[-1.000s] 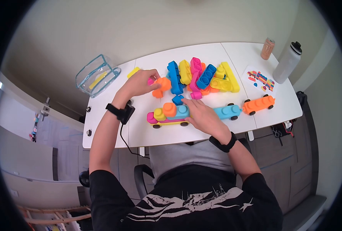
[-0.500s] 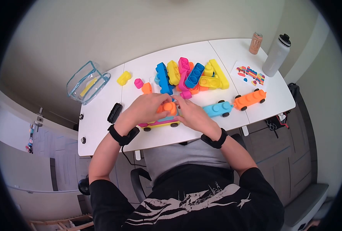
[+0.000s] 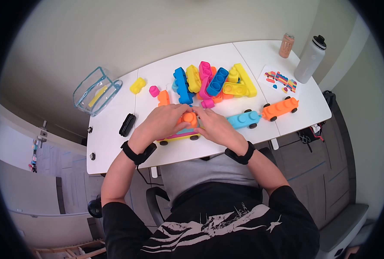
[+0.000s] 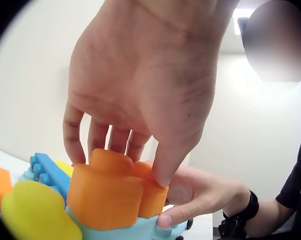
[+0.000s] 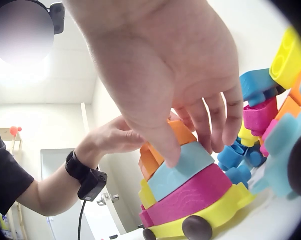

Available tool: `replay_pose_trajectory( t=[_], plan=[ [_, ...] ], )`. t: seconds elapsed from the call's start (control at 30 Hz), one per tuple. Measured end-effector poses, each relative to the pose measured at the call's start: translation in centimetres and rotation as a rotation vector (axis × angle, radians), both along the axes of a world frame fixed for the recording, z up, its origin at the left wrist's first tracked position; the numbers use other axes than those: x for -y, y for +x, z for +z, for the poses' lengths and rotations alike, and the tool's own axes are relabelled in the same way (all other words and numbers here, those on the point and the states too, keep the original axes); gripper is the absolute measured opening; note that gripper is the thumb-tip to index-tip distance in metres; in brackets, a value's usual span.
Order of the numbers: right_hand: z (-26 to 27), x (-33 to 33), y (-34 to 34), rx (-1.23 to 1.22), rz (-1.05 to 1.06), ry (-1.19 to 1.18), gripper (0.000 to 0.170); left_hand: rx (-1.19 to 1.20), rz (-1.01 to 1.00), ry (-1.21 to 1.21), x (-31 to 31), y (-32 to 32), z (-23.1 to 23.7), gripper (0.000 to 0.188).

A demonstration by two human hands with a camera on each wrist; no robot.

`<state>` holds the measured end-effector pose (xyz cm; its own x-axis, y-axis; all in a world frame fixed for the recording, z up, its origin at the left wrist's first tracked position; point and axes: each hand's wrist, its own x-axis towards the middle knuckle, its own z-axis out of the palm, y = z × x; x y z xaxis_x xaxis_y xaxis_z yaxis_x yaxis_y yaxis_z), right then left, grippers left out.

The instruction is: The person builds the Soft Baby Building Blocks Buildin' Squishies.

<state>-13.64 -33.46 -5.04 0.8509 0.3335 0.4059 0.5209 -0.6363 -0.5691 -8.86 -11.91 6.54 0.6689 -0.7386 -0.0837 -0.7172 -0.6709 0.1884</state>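
White table (image 3: 109, 151): under the toy car (image 3: 179, 137) and all the other toys.
Block pile (image 3: 206, 80): behind the toy car, a heap of blue, yellow, pink and orange.
See-through bag (image 3: 96, 82): back and far left of the toy car, with something yellow inside.
Water bottle (image 3: 310, 62): back and far right of the toy car, standing up.
Light blue wagon (image 3: 241, 121): right of the toy car.
Orange wagon (image 3: 280, 108): farther right of the toy car, end to end with the other wagon.
Left hand (image 3: 162, 123): over the toy car, pinching an orange block (image 4: 151, 197), thumb on its side, fingers bent down past it.
Right hand (image 3: 218, 127): at the toy car's right end, thumb and bent fingers holding the light blue block (image 5: 193, 162).
Picture card (image 3: 280, 82): back and right of the toy car, lying flat.
Can (image 3: 287, 46): farther back than the picture card, right of the toy car.
Black case (image 3: 127, 124): left of the toy car.
Light blue block: on the toy car's pink layer.
Orange block: on the toy car, atop the light blue block, just beside a second orange block (image 4: 104, 197).
Pink block (image 3: 154, 91): behind the toy car, a bit left.
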Motion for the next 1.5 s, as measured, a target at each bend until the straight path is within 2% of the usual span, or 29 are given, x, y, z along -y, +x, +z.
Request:
replay_pose_trajectory(
  t=[0.17,0.2,0.27,0.4,0.47,0.57,0.67,0.9,1.07,1.2,1.27,1.5],
  plan=[
    [1.7,2.2,-0.7,-0.010,0.006,-0.129,0.072,0.115,-0.177,-0.146,-1.5,0.5,-1.7,0.058],
    [2.2,3.1,-0.8,-0.013,0.012,-0.129,0.072,0.112,-0.172,-0.147,-1.5,0.5,-1.8,0.058],
    [2.9,5.3,-0.5,-0.143,-0.013,-0.155,0.067,-0.004,-0.070,0.048,-0.9,0.3,-1.6,0.067],
    [2.2,8.7,-0.4,-0.125,-0.098,-0.206,0.065,-0.040,-0.013,0.013,-0.9,0.3,-2.3,0.061],
    [2.1,9.2,-0.4,-0.281,-0.125,-0.327,0.072,-0.052,-0.008,-0.004,-1.1,0.4,-2.4,0.062],
    [2.2,8.5,-0.2,-0.411,-0.065,-0.336,0.075,-0.054,-0.015,-0.009,-1.1,0.3,-2.1,0.061],
    [1.0,7.8,0.3,-0.377,-0.084,-0.449,0.071,-0.038,-0.020,-0.014,-1.3,0.3,-2.3,0.061],
    [1.1,7.2,0.2,-0.310,-0.103,-0.445,0.063,0.033,-0.013,-0.042,-1.9,0.3,-2.8,0.061],
    [1.0,6.7,0.3,-0.227,-0.052,-0.317,0.060,-0.057,0.022,-0.006,-1.9,0.3,-2.3,0.064],
    [0.1,5.9,0.6,-0.244,-0.071,-0.359,0.060,-0.028,0.006,-0.042,-1.8,0.1,-2.3,0.060],
    [-0.4,5.8,0.7,-0.174,-0.063,-0.405,0.055,-0.037,0.013,-0.036,-1.8,0.1,-2.3,0.060],
    [-0.3,5.4,0.7,-0.211,-0.050,-0.412,0.060,-0.068,0.064,0.014,-2.6,0.2,-2.4,0.063]
  ],
)
